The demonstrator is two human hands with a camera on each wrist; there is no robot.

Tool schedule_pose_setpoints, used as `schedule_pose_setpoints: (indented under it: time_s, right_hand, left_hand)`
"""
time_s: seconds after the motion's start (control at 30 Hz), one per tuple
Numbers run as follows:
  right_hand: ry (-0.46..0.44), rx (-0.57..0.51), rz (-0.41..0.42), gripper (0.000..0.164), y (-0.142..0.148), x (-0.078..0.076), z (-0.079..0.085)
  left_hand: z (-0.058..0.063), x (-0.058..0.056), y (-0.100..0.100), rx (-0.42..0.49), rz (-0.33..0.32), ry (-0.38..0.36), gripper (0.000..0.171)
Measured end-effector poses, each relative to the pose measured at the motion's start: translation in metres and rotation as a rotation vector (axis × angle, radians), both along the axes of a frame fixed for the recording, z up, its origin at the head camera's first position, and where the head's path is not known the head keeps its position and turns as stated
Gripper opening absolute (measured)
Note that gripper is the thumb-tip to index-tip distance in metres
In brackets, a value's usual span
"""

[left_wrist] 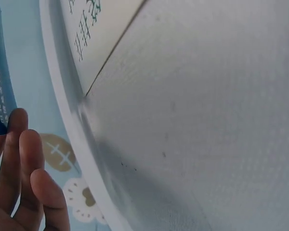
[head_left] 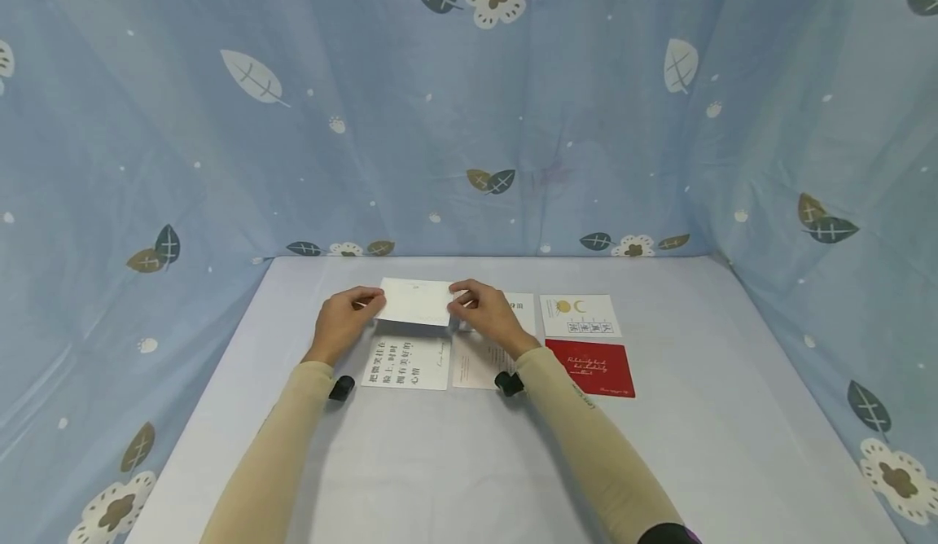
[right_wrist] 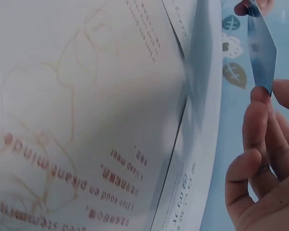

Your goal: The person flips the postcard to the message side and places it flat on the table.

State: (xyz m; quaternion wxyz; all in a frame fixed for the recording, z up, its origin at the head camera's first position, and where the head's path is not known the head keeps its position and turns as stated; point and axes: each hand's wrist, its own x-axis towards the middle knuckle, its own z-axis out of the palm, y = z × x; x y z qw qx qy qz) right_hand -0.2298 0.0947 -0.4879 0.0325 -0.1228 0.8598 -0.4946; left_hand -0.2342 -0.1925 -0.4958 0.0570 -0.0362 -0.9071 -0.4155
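A white card (head_left: 416,301), likely a postcard, is held up level between both hands. My left hand (head_left: 344,320) pinches its left edge and my right hand (head_left: 487,314) pinches its right edge. The side facing the head camera is nearly blank; in the left wrist view the card's (left_wrist: 0,101) other side is blue with white lettering. In the right wrist view the card (right_wrist: 261,50) shows narrow, between thumb and fingers. Just below it on the table lies a white card with large dark characters (head_left: 406,363). A pale pink card (head_left: 475,362) lies under my right wrist.
On the white table (head_left: 440,454), a white card (head_left: 522,308) lies partly hidden behind my right hand. Farther right are a card with a yellow sun and moon (head_left: 580,316) and a red card (head_left: 597,369). Blue patterned cloth (head_left: 330,177) hangs behind the table.
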Motion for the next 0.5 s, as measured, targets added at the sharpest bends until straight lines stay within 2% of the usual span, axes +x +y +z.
schedule_pose_setpoints:
  time_s: [0.13, 0.27, 0.5]
  right_hand:
    - [0.013, 0.003, -0.035, 0.047, -0.0028, 0.0002, -0.001]
    - [0.029, -0.002, -0.066, 0.052, -0.0057, 0.0007, -0.0008]
    - [-0.034, 0.021, -0.004, 0.068, -0.0083, 0.0016, -0.0041]
  left_hand:
    - [-0.001, 0.0001, 0.0019, -0.01, 0.025, 0.01, 0.038]
    - [-0.0028, -0.0003, 0.0032, -0.047, 0.037, 0.012, 0.043]
    - [-0.0015, 0.0015, 0.004, -0.093, 0.04, -0.003, 0.051]
